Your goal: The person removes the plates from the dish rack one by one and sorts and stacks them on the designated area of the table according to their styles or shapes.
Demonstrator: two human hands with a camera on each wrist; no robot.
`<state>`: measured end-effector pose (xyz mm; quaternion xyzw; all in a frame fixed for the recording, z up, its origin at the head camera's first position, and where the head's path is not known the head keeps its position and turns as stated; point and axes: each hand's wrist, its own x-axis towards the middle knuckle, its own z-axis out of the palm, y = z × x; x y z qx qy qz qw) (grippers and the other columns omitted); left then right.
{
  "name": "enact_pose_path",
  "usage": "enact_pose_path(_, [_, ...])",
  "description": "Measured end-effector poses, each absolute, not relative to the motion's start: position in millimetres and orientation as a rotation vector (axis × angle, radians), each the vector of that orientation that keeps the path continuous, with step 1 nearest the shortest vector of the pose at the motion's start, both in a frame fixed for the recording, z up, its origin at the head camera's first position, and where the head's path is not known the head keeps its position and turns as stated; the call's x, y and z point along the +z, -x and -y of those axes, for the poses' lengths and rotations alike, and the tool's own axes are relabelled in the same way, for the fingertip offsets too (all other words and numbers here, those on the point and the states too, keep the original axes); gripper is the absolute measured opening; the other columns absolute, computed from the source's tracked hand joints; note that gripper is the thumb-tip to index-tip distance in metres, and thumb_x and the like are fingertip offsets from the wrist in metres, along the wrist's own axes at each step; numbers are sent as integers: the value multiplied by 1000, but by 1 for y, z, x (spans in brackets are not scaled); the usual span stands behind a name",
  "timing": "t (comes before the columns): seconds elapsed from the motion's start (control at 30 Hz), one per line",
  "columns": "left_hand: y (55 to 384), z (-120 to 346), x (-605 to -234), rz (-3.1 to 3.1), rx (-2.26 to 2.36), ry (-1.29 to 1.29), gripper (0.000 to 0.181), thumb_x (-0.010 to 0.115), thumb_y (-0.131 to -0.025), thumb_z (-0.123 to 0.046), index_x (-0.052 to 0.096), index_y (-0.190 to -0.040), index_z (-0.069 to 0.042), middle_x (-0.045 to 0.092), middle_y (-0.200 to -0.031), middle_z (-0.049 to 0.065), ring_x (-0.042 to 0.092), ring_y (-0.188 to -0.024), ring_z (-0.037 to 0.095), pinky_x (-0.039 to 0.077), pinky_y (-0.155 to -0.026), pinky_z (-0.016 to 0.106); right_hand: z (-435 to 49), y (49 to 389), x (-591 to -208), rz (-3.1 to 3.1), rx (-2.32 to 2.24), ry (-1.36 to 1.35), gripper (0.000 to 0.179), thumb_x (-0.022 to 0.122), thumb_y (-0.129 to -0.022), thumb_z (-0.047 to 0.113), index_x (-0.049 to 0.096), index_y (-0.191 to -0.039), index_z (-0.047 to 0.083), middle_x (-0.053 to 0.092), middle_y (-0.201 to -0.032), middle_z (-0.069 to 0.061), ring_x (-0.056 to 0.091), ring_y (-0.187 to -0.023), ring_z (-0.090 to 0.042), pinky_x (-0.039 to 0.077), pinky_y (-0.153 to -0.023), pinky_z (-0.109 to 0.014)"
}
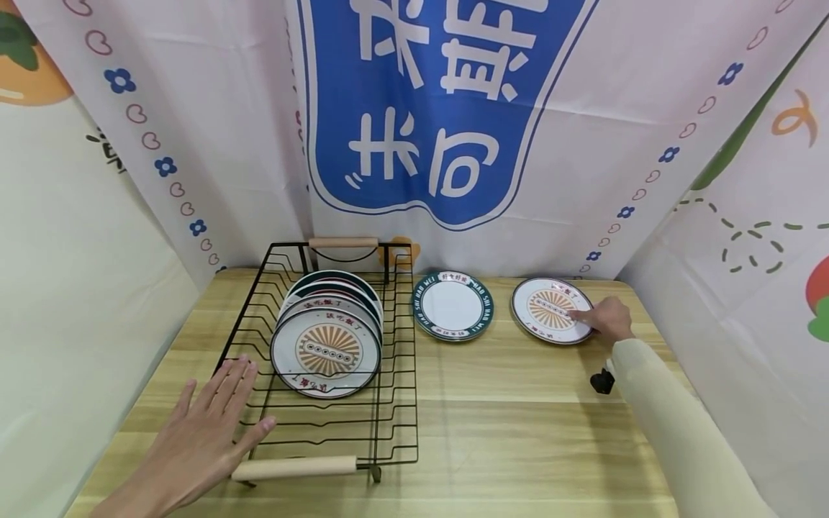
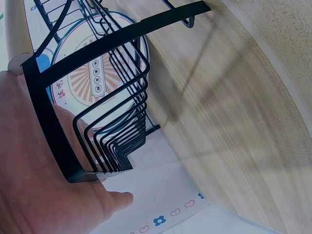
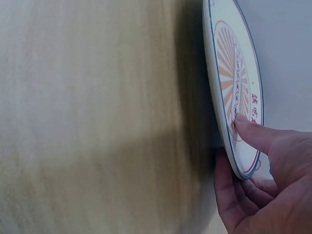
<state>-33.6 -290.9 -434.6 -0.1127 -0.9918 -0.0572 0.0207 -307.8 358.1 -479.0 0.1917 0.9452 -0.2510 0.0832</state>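
Note:
My right hand [image 1: 610, 319] pinches the near right rim of a white plate [image 1: 542, 302] with an orange sunburst. In the right wrist view the thumb [image 3: 256, 134] lies on its face and the other fingers are under the rim. My left hand [image 1: 210, 424], fingers straight, is at the front left corner of a black wire dish rack [image 1: 398, 417]; whether it touches the wire I cannot tell. Several plates stand tilted in the rack, the foremost a white sunburst plate [image 1: 326, 374]; those behind it are partly hidden.
Between the rack and the held plate, a green-rimmed plate [image 1: 451, 309] lies on the wooden table [image 1: 518, 446]. The rack has wooden handles at its front [image 1: 294, 467] and back [image 1: 343, 243]. Printed cloth [image 1: 583, 180] hangs behind the table and along both sides.

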Motion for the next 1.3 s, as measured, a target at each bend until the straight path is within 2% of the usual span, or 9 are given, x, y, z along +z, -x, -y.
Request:
enact_pose_path(0.13, [33,291,-435,3077,-183,345,88,47,-109,-55,7,-171,-7,8,-178,18,-5,-164,33,-30,-121,40,-357,304,-479,-2835,-770,-557,55,83,-90,43,66,-96,-9,69,-87,-19,60,-82,-28,53,-71,-36])
enact_pose_path(0.27, [33,291,-435,3072,-183,345,89,47,-109,-56,6,-171,-7,7,-178,18,-5,-165,33,-30,-121,40,-355,302,-478,-2840,-761,-530,53,83,-91,42,66,-94,-8,68,-83,-16,59,-77,-25,51,-65,-32])
enact_pose_path(0.53, [33,290,-435,3072,-177,345,89,47,-109,-56,7,-171,-7,7,-178,18,0,-164,37,-30,-121,40,-353,307,-473,-2861,-601,-468,51,81,-91,46,58,-81,1,58,-74,-9,53,-69,-22,44,-59,-31])
enact_pose_path(0.73, [33,291,-435,3059,-169,358,89,47,-109,-56,8,-170,-5,8,-177,19,1,-164,37,-29,-121,41,-347,308,-464,-2879,-502,-405,54,75,-95,47,45,-69,11,47,-63,-1,47,-60,-17,39,-56,-29])
enact_pose_path(0.83, [34,291,-435,3052,-168,361,88,48,-109,-55,8,-170,-5,9,-177,20,4,-164,39,-29,-121,41,-338,308,-455,-2910,-446,-340,54,73,-97,47,43,-68,12,45,-63,-1,48,-60,-18,39,-55,-30])
enact_pose_path(1.0, [33,291,-435,3047,-175,366,88,48,-109,-55,8,-171,-8,9,-177,19,2,-164,38,-28,-122,41,-308,304,-437,-3056,-364,-166,49,76,-95,45,55,-81,4,58,-78,-14,58,-69,-29,48,-55,-38])
enact_pose_path(1.13, [33,291,-436,3035,-176,370,87,49,-109,-55,8,-171,-9,8,-177,19,-3,-164,35,-28,-122,41,-270,300,-420,-3169,-362,80,49,76,-96,42,69,-108,-4,69,-103,-26,67,-88,-41,58,-68,-52])
enact_pose_path(1.23, [33,291,-436,3031,-171,371,87,49,-109,-55,9,-171,-9,8,-177,19,-3,-164,35,-28,-122,42,-234,294,-404,-3179,-393,232,54,74,-98,39,67,-131,-4,68,-123,-28,68,-102,-45,59,-78,-59])
enact_pose_path(1.3, [33,292,-436,3033,-163,372,87,49,-109,-55,9,-171,-9,7,-177,19,-3,-164,35,-28,-122,41,-209,288,-394,-3167,-404,317,58,74,-99,38,63,-139,-3,66,-133,-27,69,-106,-45,60,-79,-58])
